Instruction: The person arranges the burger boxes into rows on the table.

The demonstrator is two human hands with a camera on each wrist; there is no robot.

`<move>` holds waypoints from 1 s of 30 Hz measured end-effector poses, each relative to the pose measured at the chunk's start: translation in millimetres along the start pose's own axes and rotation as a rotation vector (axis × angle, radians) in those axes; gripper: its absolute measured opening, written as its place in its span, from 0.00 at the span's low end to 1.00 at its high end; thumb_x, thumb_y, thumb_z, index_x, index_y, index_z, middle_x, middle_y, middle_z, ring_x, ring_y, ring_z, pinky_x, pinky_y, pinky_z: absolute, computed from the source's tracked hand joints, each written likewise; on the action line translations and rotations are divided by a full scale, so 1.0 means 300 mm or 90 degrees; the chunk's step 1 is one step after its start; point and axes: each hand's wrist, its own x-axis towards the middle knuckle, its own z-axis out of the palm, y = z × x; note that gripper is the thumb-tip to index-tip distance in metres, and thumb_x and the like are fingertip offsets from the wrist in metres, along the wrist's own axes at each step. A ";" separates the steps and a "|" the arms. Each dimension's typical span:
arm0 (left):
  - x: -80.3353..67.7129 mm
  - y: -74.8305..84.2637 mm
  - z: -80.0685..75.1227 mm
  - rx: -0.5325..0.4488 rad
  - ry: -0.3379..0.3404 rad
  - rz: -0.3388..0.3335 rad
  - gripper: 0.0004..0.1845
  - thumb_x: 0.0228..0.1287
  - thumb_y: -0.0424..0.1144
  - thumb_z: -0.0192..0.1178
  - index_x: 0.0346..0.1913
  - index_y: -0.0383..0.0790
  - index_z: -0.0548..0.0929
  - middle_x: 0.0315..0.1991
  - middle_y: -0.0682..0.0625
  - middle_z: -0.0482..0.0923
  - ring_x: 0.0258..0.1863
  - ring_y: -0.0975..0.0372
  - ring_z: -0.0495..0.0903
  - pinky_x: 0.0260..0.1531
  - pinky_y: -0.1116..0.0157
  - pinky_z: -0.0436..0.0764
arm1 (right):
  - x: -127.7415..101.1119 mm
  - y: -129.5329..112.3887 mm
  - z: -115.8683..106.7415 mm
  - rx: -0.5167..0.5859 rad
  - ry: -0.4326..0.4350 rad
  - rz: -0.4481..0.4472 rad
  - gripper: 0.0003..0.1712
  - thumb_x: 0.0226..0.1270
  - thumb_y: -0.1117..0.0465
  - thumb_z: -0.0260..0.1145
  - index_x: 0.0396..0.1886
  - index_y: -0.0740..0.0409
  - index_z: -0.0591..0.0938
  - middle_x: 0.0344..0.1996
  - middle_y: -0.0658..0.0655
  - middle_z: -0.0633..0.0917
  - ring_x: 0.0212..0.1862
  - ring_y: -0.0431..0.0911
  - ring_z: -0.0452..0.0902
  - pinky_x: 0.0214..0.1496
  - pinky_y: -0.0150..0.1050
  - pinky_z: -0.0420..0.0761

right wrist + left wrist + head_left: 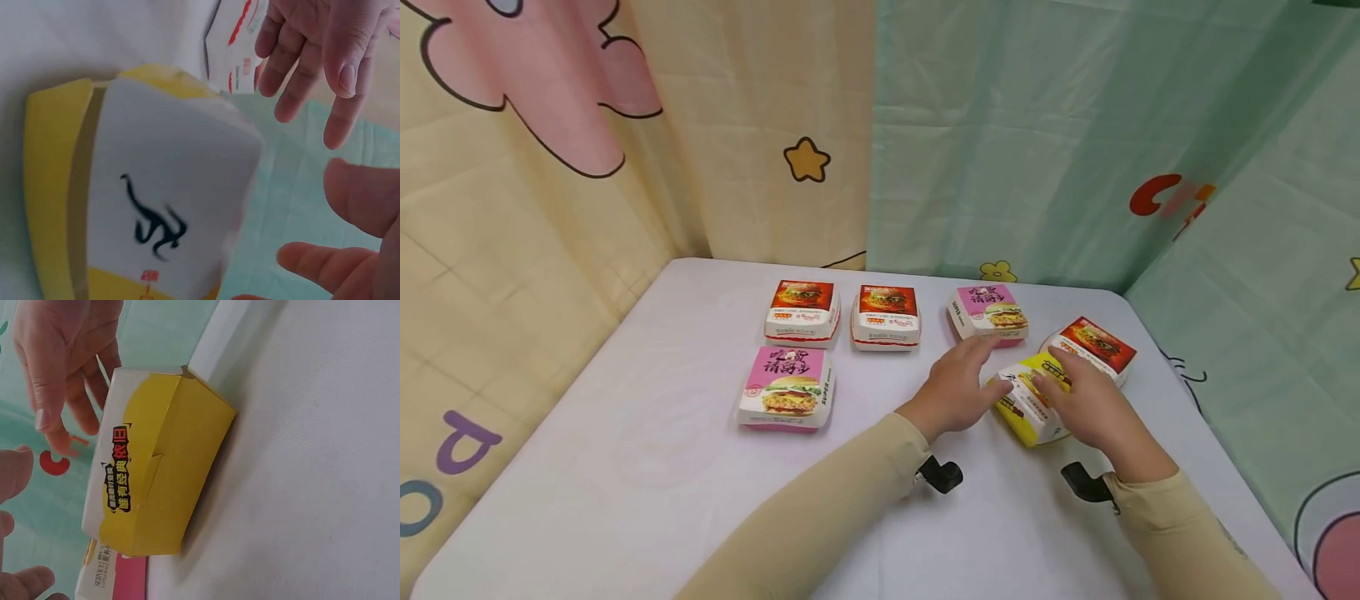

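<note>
A yellow-and-white burger box (1024,402) sits tilted on the table at right, between my two hands. My left hand (951,387) is at its left side, fingers spread and relaxed. Over its right side hovers my right hand (1093,408), fingers also loose. In the left wrist view, the yellow box (165,462) stands apart from the right hand (62,350) and the left fingers (12,478). The right wrist view shows a gap along the lid of the yellow box (169,162), with neither hand gripping it.
Behind the yellow box lies a red-and-white burger box (1093,342). A pink burger box (988,310) is further back. Two more red-topped boxes (802,312) and another pink box (786,387) stand to the left. Curtains (1000,142) border the white table (647,433).
</note>
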 end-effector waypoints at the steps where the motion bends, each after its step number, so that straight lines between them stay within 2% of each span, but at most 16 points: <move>1: 0.007 0.003 0.008 0.001 -0.011 -0.002 0.39 0.76 0.57 0.61 0.84 0.65 0.57 0.83 0.56 0.59 0.81 0.56 0.62 0.78 0.49 0.66 | -0.003 0.013 0.003 -0.007 -0.011 0.005 0.50 0.79 0.38 0.60 0.85 0.61 0.54 0.79 0.76 0.61 0.74 0.75 0.63 0.66 0.76 0.72; 6: 0.037 0.006 0.038 -0.027 -0.066 -0.017 0.39 0.74 0.59 0.62 0.82 0.73 0.56 0.82 0.59 0.60 0.80 0.58 0.64 0.76 0.50 0.70 | -0.009 0.060 0.028 -0.017 -0.042 0.000 0.56 0.73 0.33 0.65 0.84 0.63 0.56 0.79 0.78 0.59 0.73 0.76 0.61 0.66 0.76 0.72; 10: 0.057 -0.010 0.059 -0.046 -0.122 -0.022 0.38 0.75 0.60 0.61 0.82 0.72 0.58 0.81 0.61 0.62 0.80 0.61 0.65 0.77 0.53 0.69 | -0.001 0.077 0.054 -0.005 -0.048 -0.035 0.56 0.71 0.33 0.67 0.84 0.63 0.59 0.80 0.78 0.56 0.76 0.78 0.56 0.68 0.76 0.69; 13: 0.069 -0.024 0.074 -0.033 -0.144 -0.026 0.35 0.76 0.60 0.59 0.81 0.69 0.63 0.80 0.62 0.65 0.79 0.63 0.65 0.78 0.55 0.68 | 0.003 0.087 0.063 0.003 -0.053 -0.062 0.54 0.71 0.36 0.68 0.84 0.61 0.59 0.81 0.77 0.54 0.78 0.78 0.53 0.70 0.76 0.67; 16: 0.077 -0.031 0.087 -0.033 -0.139 -0.027 0.32 0.77 0.57 0.59 0.80 0.65 0.67 0.79 0.62 0.67 0.79 0.64 0.66 0.78 0.56 0.67 | -0.001 0.103 0.059 0.011 -0.056 -0.055 0.52 0.73 0.40 0.68 0.85 0.60 0.58 0.81 0.77 0.56 0.76 0.77 0.58 0.70 0.75 0.69; 21: 0.081 -0.024 0.100 -0.050 -0.117 -0.023 0.30 0.77 0.54 0.60 0.79 0.61 0.70 0.78 0.61 0.69 0.77 0.64 0.68 0.78 0.58 0.68 | -0.018 0.123 0.047 0.023 -0.055 0.012 0.53 0.74 0.39 0.67 0.86 0.56 0.53 0.78 0.78 0.61 0.67 0.73 0.68 0.65 0.71 0.76; 26: 0.076 -0.016 0.102 -0.066 -0.114 -0.047 0.29 0.77 0.54 0.60 0.78 0.63 0.71 0.78 0.60 0.70 0.76 0.63 0.70 0.77 0.57 0.68 | -0.019 0.133 0.053 0.041 -0.054 0.016 0.53 0.75 0.38 0.65 0.86 0.56 0.52 0.78 0.78 0.61 0.65 0.72 0.70 0.64 0.71 0.77; 30: 0.069 -0.014 0.101 -0.063 -0.118 -0.066 0.29 0.77 0.56 0.60 0.78 0.64 0.71 0.78 0.59 0.70 0.75 0.62 0.71 0.77 0.56 0.69 | -0.016 0.145 0.062 0.061 -0.060 0.019 0.54 0.74 0.36 0.66 0.87 0.55 0.53 0.78 0.78 0.60 0.67 0.73 0.69 0.65 0.71 0.76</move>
